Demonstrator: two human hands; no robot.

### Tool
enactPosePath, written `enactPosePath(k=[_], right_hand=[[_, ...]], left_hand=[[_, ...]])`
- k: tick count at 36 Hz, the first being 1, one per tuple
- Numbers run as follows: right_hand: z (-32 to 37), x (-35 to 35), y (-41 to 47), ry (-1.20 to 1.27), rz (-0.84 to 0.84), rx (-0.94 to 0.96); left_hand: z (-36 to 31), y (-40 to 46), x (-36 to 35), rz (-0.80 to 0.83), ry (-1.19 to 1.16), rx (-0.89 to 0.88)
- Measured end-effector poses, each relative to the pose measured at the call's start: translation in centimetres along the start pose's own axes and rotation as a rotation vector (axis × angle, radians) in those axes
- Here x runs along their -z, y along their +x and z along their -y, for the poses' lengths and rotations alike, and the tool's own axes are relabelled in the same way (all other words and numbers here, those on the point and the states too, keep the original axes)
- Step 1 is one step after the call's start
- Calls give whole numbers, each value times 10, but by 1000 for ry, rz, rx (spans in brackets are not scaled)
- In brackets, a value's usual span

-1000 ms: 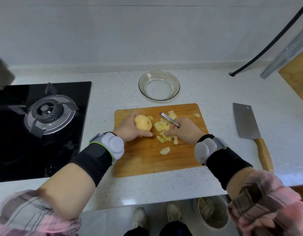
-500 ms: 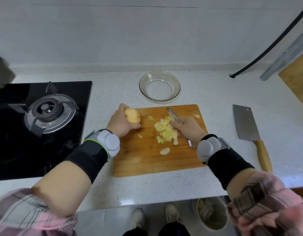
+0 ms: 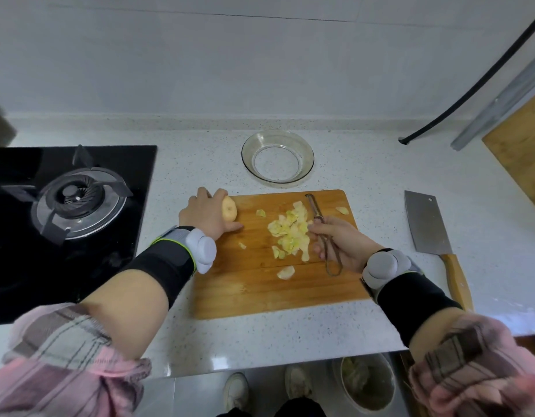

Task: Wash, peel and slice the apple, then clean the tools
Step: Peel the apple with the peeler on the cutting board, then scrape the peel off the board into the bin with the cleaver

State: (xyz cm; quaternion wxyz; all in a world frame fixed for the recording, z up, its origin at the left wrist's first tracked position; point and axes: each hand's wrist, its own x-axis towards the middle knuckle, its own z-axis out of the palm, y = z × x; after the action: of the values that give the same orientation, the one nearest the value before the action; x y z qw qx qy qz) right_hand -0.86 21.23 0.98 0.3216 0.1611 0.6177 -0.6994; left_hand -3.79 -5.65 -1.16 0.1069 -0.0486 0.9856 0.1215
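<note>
Wooden cutting board (image 3: pixel 260 290) on a speckled countertop (image 3: pixel 365 170): the left hand (image 3: pixel 204 216) curls its fingers around a peeled apple (image 3: pixel 229 209) at the board's far left corner, while the right hand (image 3: pixel 344 245) pinches a metal peeler (image 3: pixel 320 224) beside a heap of pale peelings (image 3: pixel 290 231) at the board's middle. A glass bowl (image 3: pixel 277 156) sits behind the board, a cleaver (image 3: pixel 425 227) lies flat to its right, and a gas burner (image 3: pixel 76 195) stands to the left.
</note>
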Motion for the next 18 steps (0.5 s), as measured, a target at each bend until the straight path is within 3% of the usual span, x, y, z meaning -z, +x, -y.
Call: enactPosePath(k=[7,11,18], right_hand=[[-6,11,7,104,44,-96],[-7,18,9,11,12,-115],[-8,27,16,-387,-232,117]], left_hand=[[3,2,-1,-11,-134,24],[2,4,-1,-7,-183,52],[-24,0,1,-357,-199,-159]])
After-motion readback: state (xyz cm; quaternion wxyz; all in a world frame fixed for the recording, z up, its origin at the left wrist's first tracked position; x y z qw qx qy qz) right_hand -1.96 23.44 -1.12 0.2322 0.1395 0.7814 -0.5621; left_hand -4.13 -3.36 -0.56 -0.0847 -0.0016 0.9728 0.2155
